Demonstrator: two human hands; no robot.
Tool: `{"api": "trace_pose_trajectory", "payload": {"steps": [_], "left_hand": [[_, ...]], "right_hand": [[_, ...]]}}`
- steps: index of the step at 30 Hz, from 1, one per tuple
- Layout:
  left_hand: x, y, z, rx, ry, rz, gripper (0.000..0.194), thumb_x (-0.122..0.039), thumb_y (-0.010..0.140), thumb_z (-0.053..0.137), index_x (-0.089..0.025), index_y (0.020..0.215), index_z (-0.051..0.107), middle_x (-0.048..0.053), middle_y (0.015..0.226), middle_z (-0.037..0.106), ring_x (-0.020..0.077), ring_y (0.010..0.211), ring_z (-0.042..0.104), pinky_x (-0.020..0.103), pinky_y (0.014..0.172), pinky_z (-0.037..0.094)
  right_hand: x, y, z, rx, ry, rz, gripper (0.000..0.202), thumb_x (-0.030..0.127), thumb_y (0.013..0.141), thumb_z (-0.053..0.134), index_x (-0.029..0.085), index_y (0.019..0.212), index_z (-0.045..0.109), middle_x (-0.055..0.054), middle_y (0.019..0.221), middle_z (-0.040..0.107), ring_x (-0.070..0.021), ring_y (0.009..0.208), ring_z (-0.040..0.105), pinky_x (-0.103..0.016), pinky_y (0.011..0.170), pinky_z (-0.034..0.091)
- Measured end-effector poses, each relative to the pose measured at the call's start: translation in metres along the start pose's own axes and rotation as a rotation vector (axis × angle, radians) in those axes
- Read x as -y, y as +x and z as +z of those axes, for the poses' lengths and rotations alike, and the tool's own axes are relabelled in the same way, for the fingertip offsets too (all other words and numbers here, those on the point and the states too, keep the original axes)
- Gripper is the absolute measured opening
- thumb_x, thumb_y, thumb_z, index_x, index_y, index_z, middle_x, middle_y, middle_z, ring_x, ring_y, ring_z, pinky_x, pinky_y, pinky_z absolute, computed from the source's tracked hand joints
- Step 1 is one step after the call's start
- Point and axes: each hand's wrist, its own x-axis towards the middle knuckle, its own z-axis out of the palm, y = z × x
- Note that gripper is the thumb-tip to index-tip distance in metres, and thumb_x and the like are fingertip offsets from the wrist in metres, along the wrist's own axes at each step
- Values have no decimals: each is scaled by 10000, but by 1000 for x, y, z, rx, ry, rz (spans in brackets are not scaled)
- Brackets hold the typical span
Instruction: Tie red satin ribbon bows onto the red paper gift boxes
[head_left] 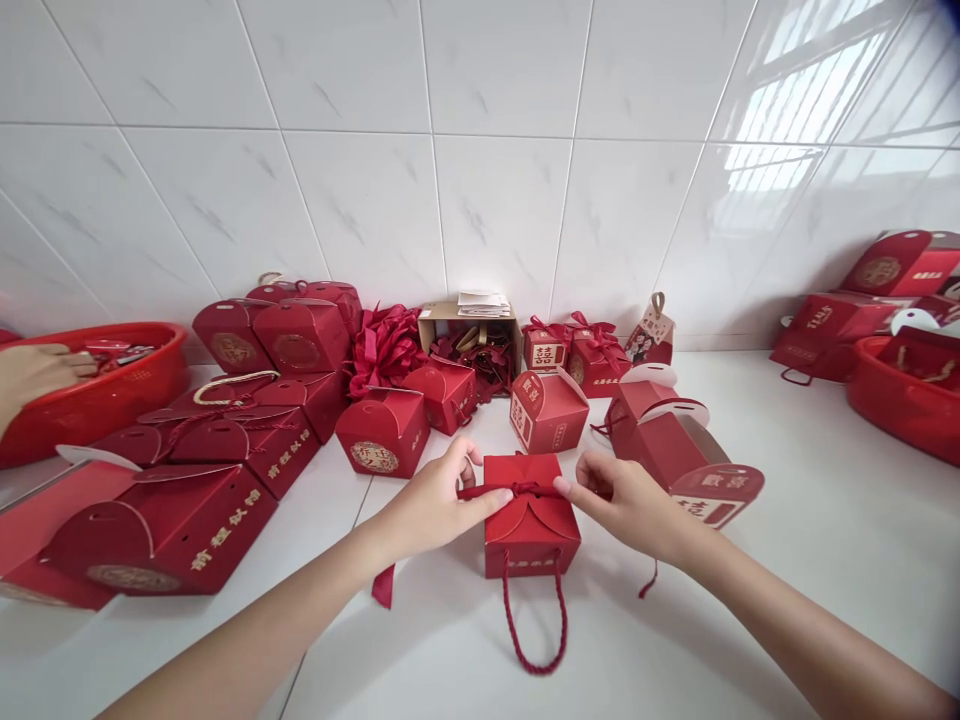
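Observation:
A small red gift box (531,548) stands in front of me on the white surface, its twisted rope handle (541,670) hanging down toward me. Across its folded top runs a red ribbon (525,489) with a knot at the middle. My left hand (442,500) pinches the ribbon on the left of the knot, and one tail of it dangles below that wrist. On the other side my right hand (622,490) grips the ribbon between thumb and curled fingers. Both thumbs lie close to the box top.
Many red boxes (225,510) fill the left side. Behind are a heap of ribbon (386,345), an open carton (517,345) and bow-tied boxes (596,360). Open-flapped boxes (660,430) stand right. Another person's hand (45,375) reaches into a red basin (150,370); a second basin (892,400) sits far right.

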Motion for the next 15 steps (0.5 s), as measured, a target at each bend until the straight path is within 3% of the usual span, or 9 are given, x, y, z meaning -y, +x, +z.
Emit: {"api": "trace_pose_trajectory", "payload": {"steps": [3,6,11,15], "left_hand": [[-3,1,-4,59,15,9,362,-567,768,566,-215,766,481,-49,652,449,133,583,419,244,551,314],[-5,-1,-7,31,97,-28,458,-608,731,572,-201,586,419,-49,579,381,126,538,373,244,507,251],[-1,-7,-7,-125,147,-78,510,-643,586,669,-208,580,402,-50,557,395,126,506,371,244,478,198],[1,-8,-6,-102,207,-130,546,-689,618,629,-211,609,366,-44,582,410,138,530,398,248,486,228]], "right_hand": [[-7,6,-2,74,88,56,552,667,886,313,201,593,347,26,580,337,-114,529,305,-257,487,270],[-12,4,-4,51,103,63,553,655,864,385,202,557,303,34,546,286,-104,502,251,-252,453,224],[-14,-5,-8,-36,23,31,524,583,799,558,201,528,321,35,513,306,-104,503,254,-253,456,204],[-9,-9,-11,-28,53,33,518,570,809,557,199,533,325,39,512,307,-103,503,254,-259,469,207]]}}
